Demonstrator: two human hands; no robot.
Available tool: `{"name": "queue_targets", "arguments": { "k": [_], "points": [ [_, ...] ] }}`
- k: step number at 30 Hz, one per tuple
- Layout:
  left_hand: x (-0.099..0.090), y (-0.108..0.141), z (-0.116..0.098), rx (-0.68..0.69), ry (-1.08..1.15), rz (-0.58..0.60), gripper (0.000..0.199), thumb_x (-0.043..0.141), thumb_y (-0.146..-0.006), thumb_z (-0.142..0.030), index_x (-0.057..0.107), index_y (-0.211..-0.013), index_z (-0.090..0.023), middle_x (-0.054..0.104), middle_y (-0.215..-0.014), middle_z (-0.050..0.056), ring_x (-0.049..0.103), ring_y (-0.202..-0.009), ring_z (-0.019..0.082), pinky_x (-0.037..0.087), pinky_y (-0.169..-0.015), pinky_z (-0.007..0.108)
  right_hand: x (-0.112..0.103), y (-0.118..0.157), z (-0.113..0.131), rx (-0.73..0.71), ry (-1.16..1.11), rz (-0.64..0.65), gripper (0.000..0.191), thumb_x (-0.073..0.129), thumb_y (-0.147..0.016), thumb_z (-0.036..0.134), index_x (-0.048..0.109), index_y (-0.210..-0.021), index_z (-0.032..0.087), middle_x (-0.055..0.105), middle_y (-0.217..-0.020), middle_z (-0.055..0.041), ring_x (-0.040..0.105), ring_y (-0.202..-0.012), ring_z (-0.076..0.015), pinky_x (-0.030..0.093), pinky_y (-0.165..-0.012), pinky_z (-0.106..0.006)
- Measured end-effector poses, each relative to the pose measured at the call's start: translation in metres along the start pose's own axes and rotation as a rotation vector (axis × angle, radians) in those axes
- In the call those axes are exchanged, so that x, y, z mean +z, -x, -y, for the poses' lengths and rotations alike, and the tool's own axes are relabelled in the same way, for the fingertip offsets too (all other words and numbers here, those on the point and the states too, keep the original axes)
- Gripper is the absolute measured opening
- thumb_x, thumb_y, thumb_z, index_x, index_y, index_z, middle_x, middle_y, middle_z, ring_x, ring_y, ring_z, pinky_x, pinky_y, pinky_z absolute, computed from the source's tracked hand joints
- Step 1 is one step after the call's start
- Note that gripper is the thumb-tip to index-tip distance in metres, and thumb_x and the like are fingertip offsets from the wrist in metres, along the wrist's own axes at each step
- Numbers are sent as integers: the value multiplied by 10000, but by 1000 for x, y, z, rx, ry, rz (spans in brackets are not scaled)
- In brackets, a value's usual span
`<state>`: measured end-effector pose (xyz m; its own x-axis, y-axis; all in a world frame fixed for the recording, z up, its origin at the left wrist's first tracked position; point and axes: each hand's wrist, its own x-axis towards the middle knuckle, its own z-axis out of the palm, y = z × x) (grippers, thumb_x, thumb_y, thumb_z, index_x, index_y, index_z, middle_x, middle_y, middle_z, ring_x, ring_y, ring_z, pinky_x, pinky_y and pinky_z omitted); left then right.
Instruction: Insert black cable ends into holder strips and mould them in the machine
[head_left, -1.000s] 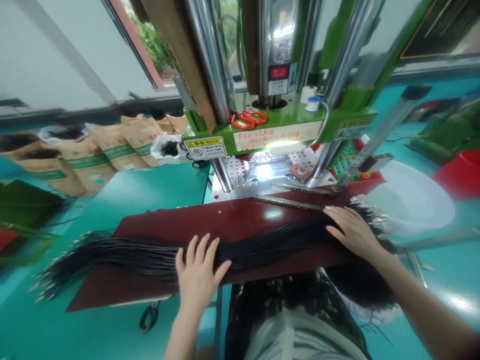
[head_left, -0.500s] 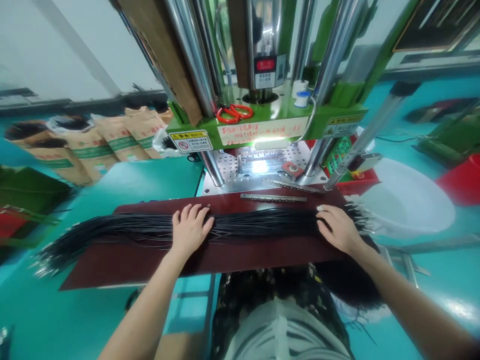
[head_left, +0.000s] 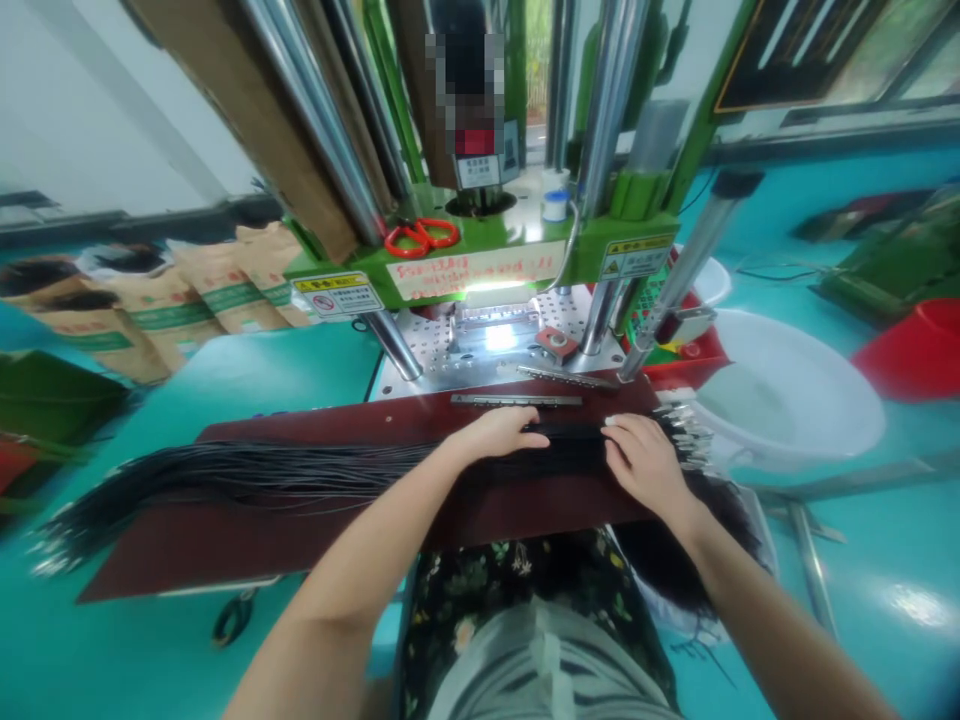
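Note:
A long bundle of black cables [head_left: 300, 468] lies across the dark red board [head_left: 225, 550], its pale tips fanned out at both ends. My left hand [head_left: 506, 432] is closed around the bundle right of its middle, thumb toward me and fingers over the far side. Close to the bundle's right end, my right hand [head_left: 641, 460] wraps its fingers over the cables. Just beyond the hands, a slim metal bar [head_left: 516, 400] rests on the board, and a second bar [head_left: 566, 378] lies at an angle behind it.
The green press [head_left: 480, 255] stands ahead, with red-handled scissors [head_left: 421, 238] on its ledge and a lit fixture on its perforated plate [head_left: 420, 350]. Paper sacks [head_left: 221, 290] stand at the left. On the right are a white basin [head_left: 795, 385] and a red bucket [head_left: 915, 350].
My left hand has slid right along the bundle, closer to my right hand, and its fingers have closed. My right hand stays near the bundle's right end. The view has shifted.

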<state>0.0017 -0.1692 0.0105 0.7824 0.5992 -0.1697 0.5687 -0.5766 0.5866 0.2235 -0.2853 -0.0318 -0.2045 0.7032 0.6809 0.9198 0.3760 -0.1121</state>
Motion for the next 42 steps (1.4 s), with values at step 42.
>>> {"name": "queue_targets", "arguments": {
  "k": [42],
  "points": [
    [5,127,-62,-53,189,153,229,303,-914,-381,469,-999,-248,576,-882,-12,510,-790,129,358,-713,211,-58,-39,63,1139,-2069,-384,173,601,-775,243,641,-942,263,626,-751,35,551,-550,-67,483,-550,-198]
  ]
}}
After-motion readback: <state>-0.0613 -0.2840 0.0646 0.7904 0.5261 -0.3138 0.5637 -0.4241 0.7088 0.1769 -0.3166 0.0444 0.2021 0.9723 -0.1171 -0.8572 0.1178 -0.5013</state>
